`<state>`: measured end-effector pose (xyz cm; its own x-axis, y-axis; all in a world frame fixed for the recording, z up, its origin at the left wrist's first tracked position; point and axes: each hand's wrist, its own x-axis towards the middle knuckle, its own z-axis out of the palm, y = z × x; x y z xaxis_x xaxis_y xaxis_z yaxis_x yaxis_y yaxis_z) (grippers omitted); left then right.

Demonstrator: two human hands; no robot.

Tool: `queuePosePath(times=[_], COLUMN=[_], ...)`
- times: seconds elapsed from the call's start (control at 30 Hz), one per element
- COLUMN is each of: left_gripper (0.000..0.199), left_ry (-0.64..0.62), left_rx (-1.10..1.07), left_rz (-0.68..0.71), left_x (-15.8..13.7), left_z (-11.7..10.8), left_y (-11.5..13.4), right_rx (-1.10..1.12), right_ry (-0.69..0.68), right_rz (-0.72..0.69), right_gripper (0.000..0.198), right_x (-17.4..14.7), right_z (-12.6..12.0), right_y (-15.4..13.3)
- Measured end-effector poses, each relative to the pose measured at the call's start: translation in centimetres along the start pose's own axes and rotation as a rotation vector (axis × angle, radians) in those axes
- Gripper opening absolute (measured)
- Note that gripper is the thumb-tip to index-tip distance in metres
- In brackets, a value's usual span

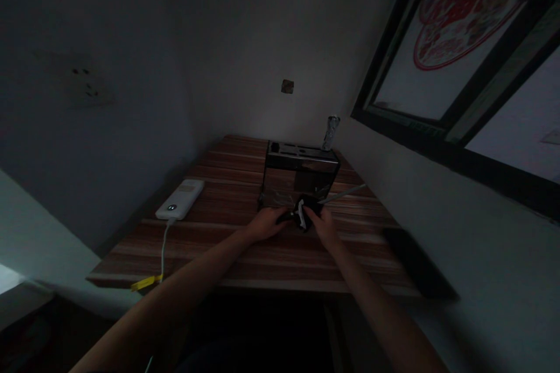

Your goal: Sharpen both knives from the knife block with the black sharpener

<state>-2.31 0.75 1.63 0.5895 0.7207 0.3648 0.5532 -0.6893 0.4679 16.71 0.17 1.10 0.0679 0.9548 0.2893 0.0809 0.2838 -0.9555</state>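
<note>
My left hand (266,223) is closed round the dark handle of a small black object (301,220) just above the table, in front of a box-shaped appliance. My right hand (322,222) grips the object's other end. Something white, perhaps a cloth or paper, shows across its middle; its exact kind is too dark to make out. Behind both hands stands the dark appliance (301,154), with a glossy front and slots along its top. A clear, crinkled-looking cup or bottle (331,131) rests on the appliance's right rear corner.
On the wood-grain table (236,157), a white power bank (180,199) lies at left with a white cable (164,247) and yellow tag (146,283). A dark flat slab (417,261) lies at the right edge. Walls close in behind and at both sides; a framed window (406,87) is at right.
</note>
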Motion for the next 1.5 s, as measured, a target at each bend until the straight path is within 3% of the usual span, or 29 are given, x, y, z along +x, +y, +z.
queuePosePath(times=[0.17,0.67,1.33,1.5], left_gripper=[0.031,0.028,0.036,0.033], left_ry=[0.016,-0.013,-0.019,-0.047], left_rx=[0.011,0.03,0.025,0.017], left_rz=[-0.007,0.018,0.059,0.084], left_x=[0.1,0.0,-0.2,-0.4], left_z=[0.0,-0.3,-0.1,-0.5], left_y=[0.2,0.6,0.8,0.8], right_rx=[0.073,0.331,0.432,0.477], right_ry=[0.082,0.671,0.863,0.904], right_rz=[-0.024,-0.133,-0.251,-0.21], right_gripper=[0.029,0.036,0.027,0.027], right_x=[0.4,2.1,2.8,2.8], right_z=[-0.7,-4.1,-6.8,-8.2], right_y=[-0.4,-2.2,-2.0,-1.7])
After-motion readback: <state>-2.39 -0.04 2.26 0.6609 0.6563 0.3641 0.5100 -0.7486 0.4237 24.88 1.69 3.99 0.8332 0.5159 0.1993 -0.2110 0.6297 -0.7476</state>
